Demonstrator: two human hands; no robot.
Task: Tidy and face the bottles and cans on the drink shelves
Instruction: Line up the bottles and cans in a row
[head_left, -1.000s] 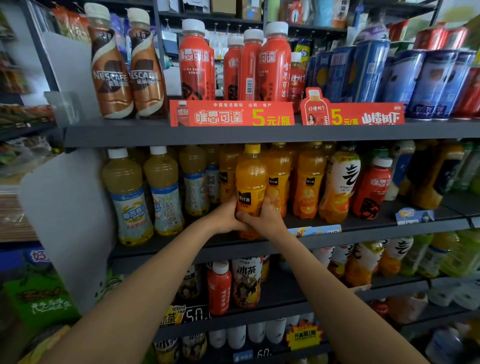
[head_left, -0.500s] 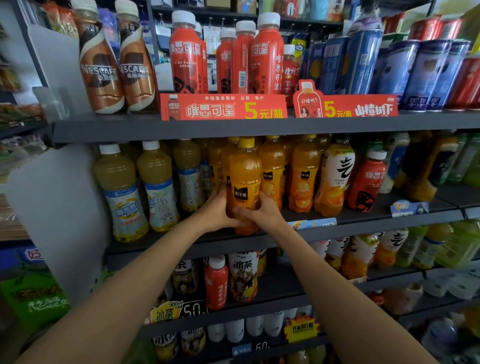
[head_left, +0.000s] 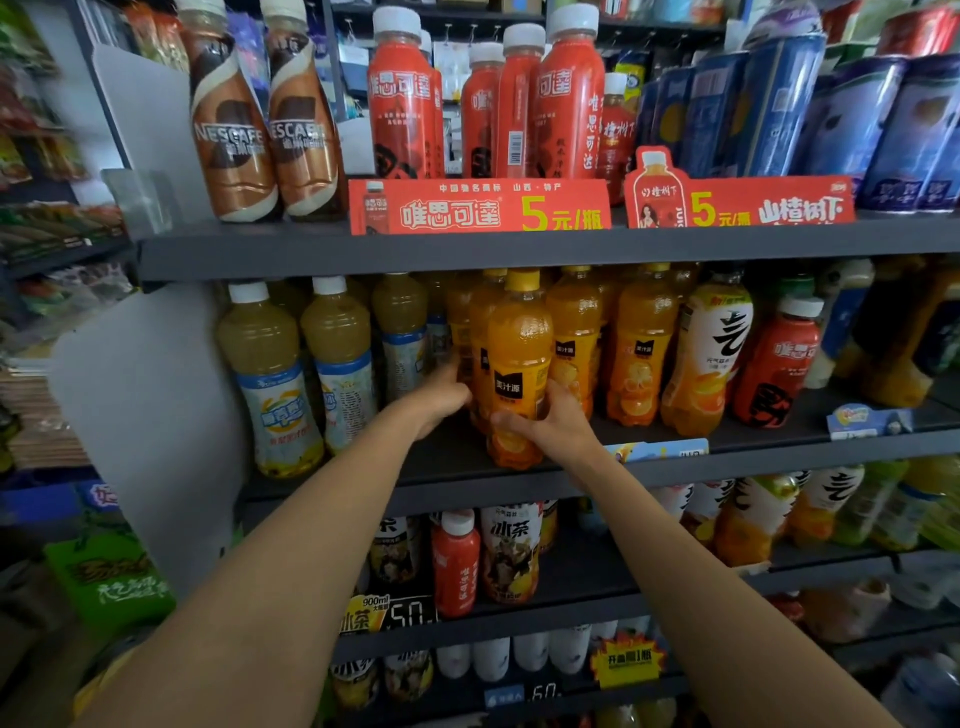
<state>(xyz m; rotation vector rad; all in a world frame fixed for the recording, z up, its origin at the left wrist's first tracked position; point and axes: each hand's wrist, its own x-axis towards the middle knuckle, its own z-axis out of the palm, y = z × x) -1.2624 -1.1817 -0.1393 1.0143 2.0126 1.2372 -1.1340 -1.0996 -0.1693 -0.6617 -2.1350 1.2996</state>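
Both of our hands are on one orange juice bottle (head_left: 519, 364) at the front of the middle shelf (head_left: 675, 457). Our right hand (head_left: 556, 423) curls round its lower half from the 4 o'clock side, fingers wrapping across the front below the black label. Our left hand (head_left: 441, 392) reaches in from 9 o'clock with its fingers bent round the bottle's left flank — they slip behind it, so we cannot tell how far they close.

This bottle stands upright at the shelf's front edge, yellow cap up, black label facing us. Behind it and toward 3 o'clock stand more orange juice bottles (head_left: 639, 353) in rows, then a white-labelled orange bottle (head_left: 711, 358) and a red bottle (head_left: 779, 364). Toward 9 o'clock stand pale yellow bottles with blue-and-white labels (head_left: 270, 379), white caps up.

On the top shelf (head_left: 467, 249), toward 12 o'clock, stand red bottles with white caps (head_left: 405, 98) behind a red price strip (head_left: 478, 208); two brown coffee bottles (head_left: 234, 135) sit toward 10 o'clock and blue cans (head_left: 841, 119) toward 2 o'clock. Toward 6 o'clock, on the lower shelf (head_left: 519, 623), stand a small red bottle (head_left: 457, 564) and an iced tea bottle (head_left: 511, 551) side by side.
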